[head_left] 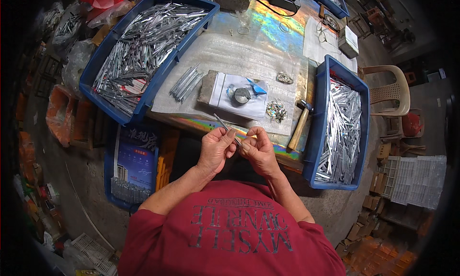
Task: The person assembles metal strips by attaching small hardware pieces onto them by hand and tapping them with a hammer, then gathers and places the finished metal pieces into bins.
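Near the table's front edge, my left hand (215, 150) pinches a thin grey metal strip (220, 121) between thumb and fingers. The strip slants from the upper left down to my right hand (259, 152), whose fingers close on its lower end. Just beyond my hands stands a block covered with white paper (223, 96), with a dark round metal piece (242, 96) on top. A loose bundle of similar strips (186, 84) lies left of the block. To its right are a heap of small shiny pieces (276, 111) and a hammer (300, 127).
Blue bins of metal strips flank the table: a large bin (179, 50) at left, another bin (365, 132) at right. A lower blue bin (108, 173) stands below the left one. A tan plastic chair (400, 89) is at right; white crates (417, 180) lie beyond.
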The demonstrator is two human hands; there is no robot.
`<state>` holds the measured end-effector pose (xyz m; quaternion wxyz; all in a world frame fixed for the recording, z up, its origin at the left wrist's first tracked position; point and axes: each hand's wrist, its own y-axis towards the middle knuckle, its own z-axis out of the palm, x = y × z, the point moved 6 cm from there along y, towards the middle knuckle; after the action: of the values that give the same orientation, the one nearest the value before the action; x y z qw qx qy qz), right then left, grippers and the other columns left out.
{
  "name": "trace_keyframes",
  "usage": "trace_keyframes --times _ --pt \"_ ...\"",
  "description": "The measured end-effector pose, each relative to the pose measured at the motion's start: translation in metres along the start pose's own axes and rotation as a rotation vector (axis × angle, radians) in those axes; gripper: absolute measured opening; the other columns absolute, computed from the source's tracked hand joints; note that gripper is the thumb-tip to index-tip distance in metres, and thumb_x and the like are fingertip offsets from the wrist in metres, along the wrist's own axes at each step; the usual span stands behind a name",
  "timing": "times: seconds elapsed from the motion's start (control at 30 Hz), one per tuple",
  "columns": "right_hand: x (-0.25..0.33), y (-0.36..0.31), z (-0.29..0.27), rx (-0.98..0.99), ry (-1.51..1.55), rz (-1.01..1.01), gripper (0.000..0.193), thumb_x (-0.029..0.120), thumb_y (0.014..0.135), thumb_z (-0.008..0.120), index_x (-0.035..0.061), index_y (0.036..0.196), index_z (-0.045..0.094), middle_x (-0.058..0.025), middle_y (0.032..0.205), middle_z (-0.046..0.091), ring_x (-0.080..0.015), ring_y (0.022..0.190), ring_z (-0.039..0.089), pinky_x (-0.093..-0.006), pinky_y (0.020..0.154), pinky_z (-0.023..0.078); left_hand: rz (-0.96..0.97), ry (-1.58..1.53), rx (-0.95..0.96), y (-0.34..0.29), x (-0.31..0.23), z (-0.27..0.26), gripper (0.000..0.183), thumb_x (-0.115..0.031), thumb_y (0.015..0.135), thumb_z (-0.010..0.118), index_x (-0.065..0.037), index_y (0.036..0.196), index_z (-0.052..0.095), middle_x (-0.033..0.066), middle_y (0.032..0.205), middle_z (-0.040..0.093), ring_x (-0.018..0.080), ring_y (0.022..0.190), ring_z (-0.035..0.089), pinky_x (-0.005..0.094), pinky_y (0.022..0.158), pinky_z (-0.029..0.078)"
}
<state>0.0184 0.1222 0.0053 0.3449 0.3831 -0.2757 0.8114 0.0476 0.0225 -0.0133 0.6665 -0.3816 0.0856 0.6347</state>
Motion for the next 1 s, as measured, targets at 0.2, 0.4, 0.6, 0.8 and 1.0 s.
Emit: trace_keyframes --times 0.2,0.4,0.6,0.8,1.0 --pt "0.002 -0.002 0.001 -0.016 -0.030 -0.011 0.026 0.010 0.079 0.054 0.0075 0.095 0.034 0.0024 0.063 0.038 -0.0051 0.055 0.034 -0.0178 0.048 0.026 0.101 0.130 0.010 -0.004 -0.008 0.004 0.011 -0.014 0.079 0.055 -0.005 0.076 0.049 0.0002 0.061 0.050 0.0039 0.048 0.046 0.0150 0.038 0.033" --pt "0.005 -0.001 0.004 -0.080 -0.094 -0.063 0.023 0.006 0.079 0.051 0.0070 0.094 0.034 0.0023 0.064 0.038 -0.0049 0.056 0.034 -0.0174 0.049 0.027 0.118 0.026 -0.006 -0.001 -0.003 0.001 0.010 -0.013 0.079 0.055 -0.004 0.078 0.050 0.0005 0.063 0.051 0.0049 0.049 0.046 0.0155 0.039 0.034" --pt "0.005 -0.003 0.005 -0.124 -0.106 -0.116 0.022 0.002 0.079 0.049 0.0069 0.095 0.035 0.0020 0.070 0.038 -0.0046 0.060 0.037 -0.0175 0.052 0.031 0.178 0.119 -0.018 -0.003 -0.008 0.002 0.011 -0.014 0.079 0.055 -0.004 0.077 0.050 0.0007 0.062 0.050 0.0051 0.048 0.046 0.0156 0.039 0.034" --pt "0.004 -0.002 0.004 -0.134 -0.124 -0.138 0.021 0.001 0.079 0.049 0.0067 0.095 0.035 0.0018 0.077 0.037 -0.0043 0.064 0.037 -0.0175 0.054 0.033 0.169 0.110 -0.029 -0.004 -0.007 0.003 0.012 -0.014 0.079 0.055 -0.003 0.077 0.050 0.0007 0.061 0.050 0.0054 0.048 0.046 0.0159 0.039 0.034" --pt "0.007 0.001 0.007 -0.122 -0.125 -0.137 0.019 0.005 0.081 0.048 0.0063 0.096 0.036 0.0016 0.071 0.040 -0.0048 0.060 0.038 -0.0177 0.052 0.033 0.173 0.058 -0.028 -0.001 -0.009 0.001 0.012 -0.014 0.079 0.055 -0.004 0.076 0.049 0.0012 0.062 0.050 0.0054 0.048 0.046 0.0162 0.039 0.034"
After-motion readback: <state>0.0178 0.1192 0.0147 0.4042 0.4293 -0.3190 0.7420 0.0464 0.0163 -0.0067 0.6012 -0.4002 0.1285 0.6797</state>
